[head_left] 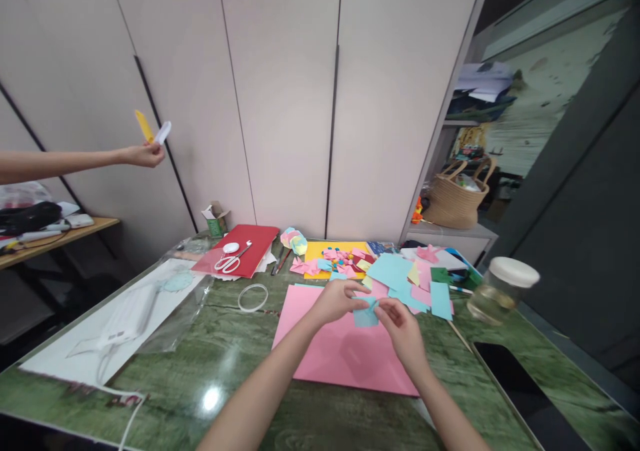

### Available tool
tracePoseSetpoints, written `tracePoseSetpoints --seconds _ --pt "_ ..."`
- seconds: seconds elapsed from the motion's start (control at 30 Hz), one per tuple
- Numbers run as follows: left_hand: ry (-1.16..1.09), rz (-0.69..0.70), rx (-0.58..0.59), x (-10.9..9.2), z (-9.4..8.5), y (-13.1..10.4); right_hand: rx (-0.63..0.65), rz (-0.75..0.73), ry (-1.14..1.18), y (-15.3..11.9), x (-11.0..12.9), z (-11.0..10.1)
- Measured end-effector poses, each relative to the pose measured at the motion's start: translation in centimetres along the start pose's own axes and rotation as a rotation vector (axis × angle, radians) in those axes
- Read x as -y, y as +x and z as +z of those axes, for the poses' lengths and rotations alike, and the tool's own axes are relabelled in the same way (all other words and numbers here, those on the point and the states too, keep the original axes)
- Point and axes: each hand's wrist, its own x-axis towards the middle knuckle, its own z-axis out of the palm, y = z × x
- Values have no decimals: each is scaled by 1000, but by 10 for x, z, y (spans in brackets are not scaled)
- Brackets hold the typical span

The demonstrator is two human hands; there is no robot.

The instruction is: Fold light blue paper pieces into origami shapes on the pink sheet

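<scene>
Between my two hands is a small light-blue piece of paper [366,315], raised over a large pink sheet [345,364]. My left hand [343,300] pinches its upper left side between thumb and fingers. At its right edge, the thumb and fingertips of my right hand [400,326] close on the same paper. A crease or fold seems to run near its top, partly hidden by my fingers. Just beyond lie loose blue sheets [393,271] and a yellow sheet [310,251] bearing several small folded pink paper pieces [313,266].
A phone [530,397] and a lidded jar [503,291] stand to the right. Scissors [229,263] rest on a red folder [250,237]; a roll of tape [253,298] lies nearer. Another person's hand [145,155] holds yellow and white paper strips at the left.
</scene>
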Motion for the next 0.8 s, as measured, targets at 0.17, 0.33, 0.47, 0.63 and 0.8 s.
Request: tracePoseSetpoints --seconds 0.17,0.33,0.47,0.63,0.8 --pt "20 73 -33 -5 2 -2 -9 -4 24 -1 3 1" --pt "-27 86 -6 -1 3 0 -1 -11 32 -2 5 2" --pt "-21 75 -4 -2 4 0 6 -8 35 -2 7 2" --pt "8 97 -4 -7 4 -2 -10 -16 38 -2 7 2" --pt "-13 96 69 -6 6 -2 3 -15 69 -4 9 2"
